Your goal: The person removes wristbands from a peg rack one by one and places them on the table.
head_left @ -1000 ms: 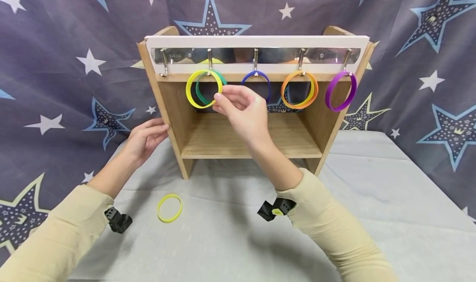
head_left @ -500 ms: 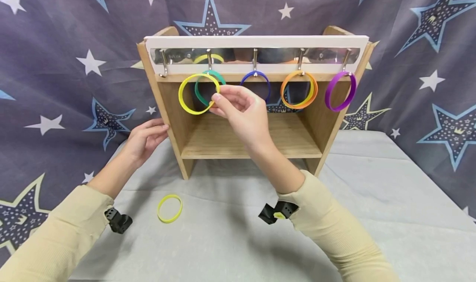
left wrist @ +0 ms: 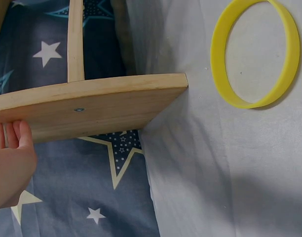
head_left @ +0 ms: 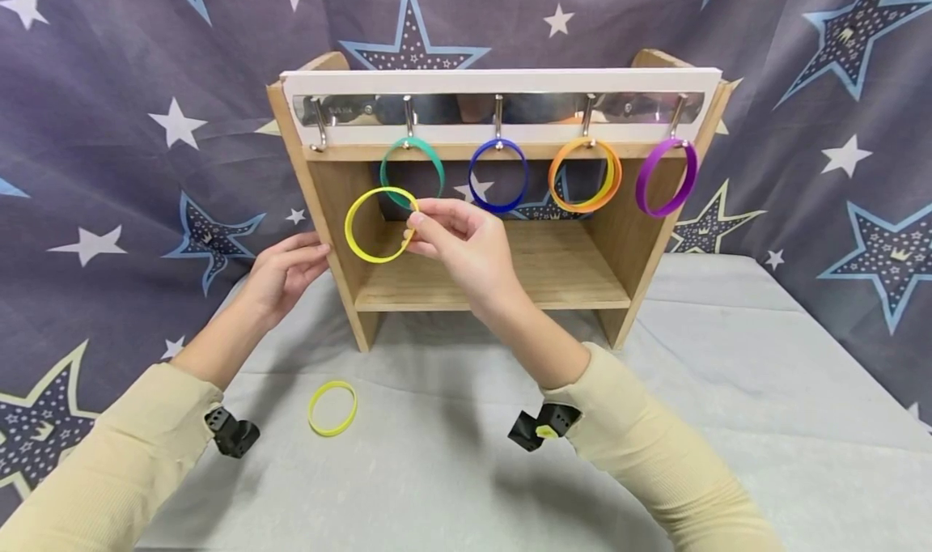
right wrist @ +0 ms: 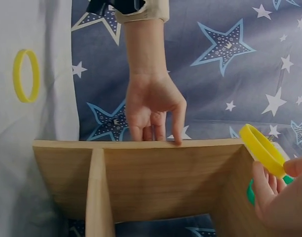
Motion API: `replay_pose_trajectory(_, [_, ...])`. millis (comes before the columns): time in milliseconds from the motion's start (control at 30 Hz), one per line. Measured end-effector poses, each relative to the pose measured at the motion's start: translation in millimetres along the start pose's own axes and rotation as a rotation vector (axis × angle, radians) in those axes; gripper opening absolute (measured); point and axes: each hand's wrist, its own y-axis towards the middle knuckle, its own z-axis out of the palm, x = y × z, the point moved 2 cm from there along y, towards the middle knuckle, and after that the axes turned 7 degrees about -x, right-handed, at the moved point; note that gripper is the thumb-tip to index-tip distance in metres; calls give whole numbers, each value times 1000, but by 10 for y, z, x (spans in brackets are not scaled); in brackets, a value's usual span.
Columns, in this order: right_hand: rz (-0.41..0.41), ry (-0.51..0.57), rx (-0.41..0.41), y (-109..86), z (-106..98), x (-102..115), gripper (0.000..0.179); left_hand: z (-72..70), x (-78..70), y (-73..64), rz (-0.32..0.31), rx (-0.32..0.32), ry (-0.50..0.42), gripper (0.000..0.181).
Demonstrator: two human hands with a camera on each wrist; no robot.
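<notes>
My right hand [head_left: 476, 252] pinches a yellow silicone wristband [head_left: 349, 232] by its right edge, between thumb and fingers. The band is held in the air before the wooden shelf [head_left: 488, 299], below and in front of a teal wristband [head_left: 440, 170] hanging on a hook. With its fingers mostly straight, my left hand [head_left: 284, 277] touches the outer side of the shelf's left panel [left wrist: 106, 106]. A second yellow wristband [head_left: 331, 433] lies on the cloth-covered table, left of the shelf's front.
Along the shelf top runs a metal hook rail [head_left: 466, 108]. A blue wristband [head_left: 498, 210], an orange wristband [head_left: 555, 184] with a yellow one inside it, and a purple wristband [head_left: 641, 186] hang there. The leftmost hook [head_left: 320, 127] bears nothing. A star-patterned curtain [head_left: 146, 50] stands behind.
My right hand has drawn the yellow wristband down and left, away from the hook with the teal band, whose ring now shows more fully. My left hand has stayed in place.
</notes>
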Motion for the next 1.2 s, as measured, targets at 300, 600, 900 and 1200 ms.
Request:
replay_pose_trajectory(300, [62,-36,11,-24,-7,-183,21,-11,4,-6,-10,-5,-3,15])
replay_pose_trajectory(600, [88,-96,28,-72,-19,-355,20,-12,-4,-6,-14,-3,-3,15])
replay_pose_trajectory(900, [159,-92,38,-128,-16,-545,22,-21,2,4,-23,-12,-9,14])
replay_pose_trajectory(1200, [255,-136,69,-195,-33,-720,24,-17,2,4,-21,-8,-11,15])
